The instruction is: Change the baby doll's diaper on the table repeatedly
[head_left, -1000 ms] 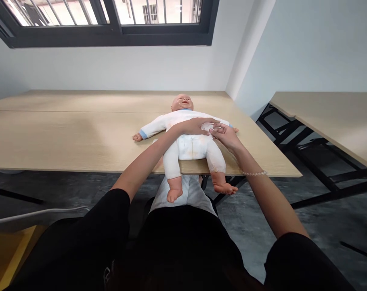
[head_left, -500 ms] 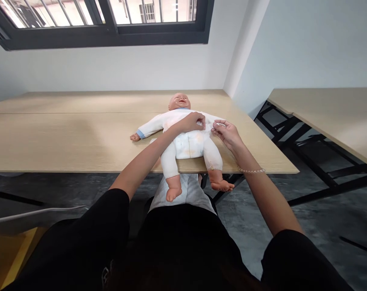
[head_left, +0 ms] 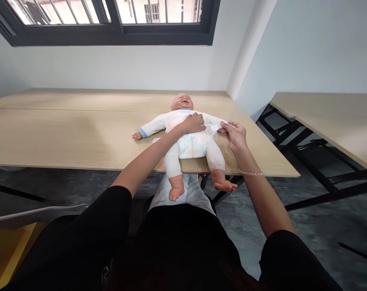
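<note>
A baby doll in a white top with blue cuffs lies on its back on the table, legs hanging over the front edge. Around its hips is a white diaper. My left hand rests across the doll's belly at the diaper's waist, fingers curled down onto it; the fingertips are partly hidden. At the doll's hip, my right hand pinches the end of a white diaper tab, which is stretched out sideways from the diaper.
The wooden table reaches to the wall below a barred window. A second table with black folding legs stands to the right. A yellow object and a white cable are at the lower left.
My right hand has moved slightly outward, and the tab now shows stretched out. My left hand has lowered from a raised pinch onto the diaper's waist. The view has shifted a little.
</note>
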Available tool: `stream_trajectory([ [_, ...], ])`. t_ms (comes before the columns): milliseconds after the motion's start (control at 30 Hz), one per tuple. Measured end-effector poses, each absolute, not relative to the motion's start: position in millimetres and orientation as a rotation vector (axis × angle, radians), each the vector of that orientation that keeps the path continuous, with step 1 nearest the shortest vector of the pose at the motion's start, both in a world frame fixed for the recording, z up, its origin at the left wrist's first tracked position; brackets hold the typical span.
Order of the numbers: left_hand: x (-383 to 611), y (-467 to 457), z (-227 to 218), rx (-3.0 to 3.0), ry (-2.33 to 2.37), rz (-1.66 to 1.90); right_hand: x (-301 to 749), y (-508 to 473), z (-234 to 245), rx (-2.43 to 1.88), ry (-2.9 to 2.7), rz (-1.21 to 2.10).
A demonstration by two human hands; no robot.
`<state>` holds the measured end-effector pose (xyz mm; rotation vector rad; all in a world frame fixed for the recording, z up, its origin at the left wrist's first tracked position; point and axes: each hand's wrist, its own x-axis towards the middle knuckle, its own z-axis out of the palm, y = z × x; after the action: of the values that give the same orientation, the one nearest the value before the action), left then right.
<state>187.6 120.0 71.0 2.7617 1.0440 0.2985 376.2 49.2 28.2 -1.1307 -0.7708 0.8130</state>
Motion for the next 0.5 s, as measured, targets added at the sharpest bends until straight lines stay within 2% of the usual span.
stream_trajectory([
  [233, 187.2, 123.8, 67.9, 2.608, 1.046, 0.453, 329.3, 53.4, 52.7, -1.18, -1.112, 0.712],
  [500, 180.3, 133.9, 68.0, 2.24, 0.902, 0.77, 297.9, 53.6, 68.5, -1.195, -1.05, 0.827],
])
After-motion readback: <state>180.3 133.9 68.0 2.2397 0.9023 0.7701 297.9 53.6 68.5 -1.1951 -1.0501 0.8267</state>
